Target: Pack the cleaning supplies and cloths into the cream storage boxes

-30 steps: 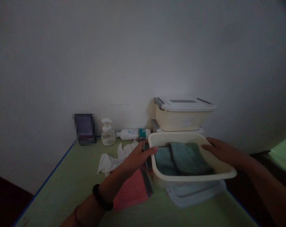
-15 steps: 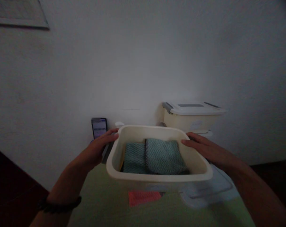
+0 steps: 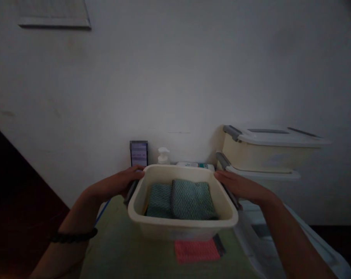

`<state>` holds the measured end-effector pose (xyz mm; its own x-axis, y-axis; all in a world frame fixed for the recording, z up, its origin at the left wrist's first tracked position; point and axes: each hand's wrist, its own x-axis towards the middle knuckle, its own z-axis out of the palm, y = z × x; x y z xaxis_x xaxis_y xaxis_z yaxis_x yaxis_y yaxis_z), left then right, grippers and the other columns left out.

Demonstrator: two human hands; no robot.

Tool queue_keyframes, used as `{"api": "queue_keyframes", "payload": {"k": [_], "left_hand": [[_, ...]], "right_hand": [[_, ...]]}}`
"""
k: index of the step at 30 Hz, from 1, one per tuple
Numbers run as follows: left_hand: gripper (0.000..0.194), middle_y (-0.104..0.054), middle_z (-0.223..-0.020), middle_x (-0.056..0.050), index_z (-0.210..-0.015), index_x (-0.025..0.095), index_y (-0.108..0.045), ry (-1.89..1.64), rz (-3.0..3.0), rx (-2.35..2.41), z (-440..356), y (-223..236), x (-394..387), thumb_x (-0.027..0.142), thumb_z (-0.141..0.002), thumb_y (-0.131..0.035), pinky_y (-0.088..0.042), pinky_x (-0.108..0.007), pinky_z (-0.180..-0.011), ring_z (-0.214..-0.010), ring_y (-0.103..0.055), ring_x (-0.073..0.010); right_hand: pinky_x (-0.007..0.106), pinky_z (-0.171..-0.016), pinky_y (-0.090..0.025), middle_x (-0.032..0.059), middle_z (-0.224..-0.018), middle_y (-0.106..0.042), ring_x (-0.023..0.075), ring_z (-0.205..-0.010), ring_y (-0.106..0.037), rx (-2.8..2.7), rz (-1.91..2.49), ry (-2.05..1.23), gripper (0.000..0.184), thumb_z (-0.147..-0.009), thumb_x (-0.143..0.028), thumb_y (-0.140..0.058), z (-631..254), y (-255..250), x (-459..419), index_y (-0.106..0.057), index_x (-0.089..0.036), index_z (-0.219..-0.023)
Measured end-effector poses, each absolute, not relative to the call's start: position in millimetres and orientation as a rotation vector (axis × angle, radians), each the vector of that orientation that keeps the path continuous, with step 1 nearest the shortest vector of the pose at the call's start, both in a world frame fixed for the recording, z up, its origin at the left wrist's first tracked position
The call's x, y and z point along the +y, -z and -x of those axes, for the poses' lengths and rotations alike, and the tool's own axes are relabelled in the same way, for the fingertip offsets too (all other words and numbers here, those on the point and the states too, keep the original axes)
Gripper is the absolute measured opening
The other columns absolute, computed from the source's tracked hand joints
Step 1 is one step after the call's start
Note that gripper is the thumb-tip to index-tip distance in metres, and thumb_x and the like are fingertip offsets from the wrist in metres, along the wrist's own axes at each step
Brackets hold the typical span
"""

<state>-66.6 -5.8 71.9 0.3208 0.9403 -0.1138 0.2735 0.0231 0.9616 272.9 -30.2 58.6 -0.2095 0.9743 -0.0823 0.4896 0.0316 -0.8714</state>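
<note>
A cream plastic storage box (image 3: pixel 181 224) without a lid is between my hands, above a green surface. My left hand (image 3: pixel 121 183) grips its left end by the grey latch, fingers over the rim. At the opposite end, my right hand (image 3: pixel 240 186) closes round the rim and the other grey latch. Inside lie two folded blue-green textured cloths, one cloth (image 3: pixel 160 202) on the left and another cloth (image 3: pixel 192 199) partly over it. Below the box's front wall lies a red cloth (image 3: pixel 196 251) with a dark edge.
Lidded boxes (image 3: pixel 268 157) are stacked at the right by the wall. A pale lid (image 3: pixel 250 248) lies under my right forearm. Behind the box stand a phone (image 3: pixel 139 155), a white pump bottle (image 3: pixel 163 156) and a white pack (image 3: pixel 189 165). The green tabletop (image 3: pixel 120 248) shows in front.
The view has turned left. Both hands have carried the box leftward and lower, away from the stacked boxes. The pump bottle and white pack now show behind it.
</note>
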Motion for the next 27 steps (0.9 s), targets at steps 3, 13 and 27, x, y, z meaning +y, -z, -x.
{"api": "queue_keyframes", "payload": {"k": [3,13,27], "left_hand": [[0.033,-0.072,-0.078,-0.003,-0.102,0.023,-0.068,-0.684,-1.486,1.173,70.6,-64.4,-0.9,0.039,-0.073,-0.066,-0.054,-0.027,-0.058,-0.076,-0.067,-0.0235],[0.031,-0.068,-0.113,-0.001,-0.107,0.03,-0.068,-0.565,-1.77,1.261,80.1,-54.5,11.1,0.039,-0.08,-0.056,-0.053,-0.026,-0.074,-0.102,-0.062,-0.0248],[0.039,-0.065,-0.11,-0.011,-0.11,0.014,-0.059,-0.719,-2.301,1.579,58.2,-66.8,3.0,0.034,-0.084,-0.038,-0.049,-0.04,-0.087,-0.099,-0.061,-0.0247]], "right_hand": [[0.022,-0.034,-0.05,0.0018,-0.08,-0.067,0.0128,-0.049,-0.062,-1.725,1.485,-1.309,0.037,-0.084,-0.051,-0.049,-283.5,-56.3,-31.9,-0.063,-0.022,-0.103],[0.02,-0.047,-0.055,0.0058,-0.095,-0.066,0.0131,-0.068,-0.065,-1.937,1.457,-1.357,0.035,-0.09,-0.036,-0.043,-296.2,-61.2,-30.4,-0.057,-0.022,-0.12],[0.036,-0.082,-0.046,0.013,-0.102,-0.066,0.0229,-0.094,-0.061,-2.268,1.604,-0.561,0.033,-0.089,-0.02,-0.032,-282.2,-56.1,-23.7,-0.06,-0.013,-0.106]]}}
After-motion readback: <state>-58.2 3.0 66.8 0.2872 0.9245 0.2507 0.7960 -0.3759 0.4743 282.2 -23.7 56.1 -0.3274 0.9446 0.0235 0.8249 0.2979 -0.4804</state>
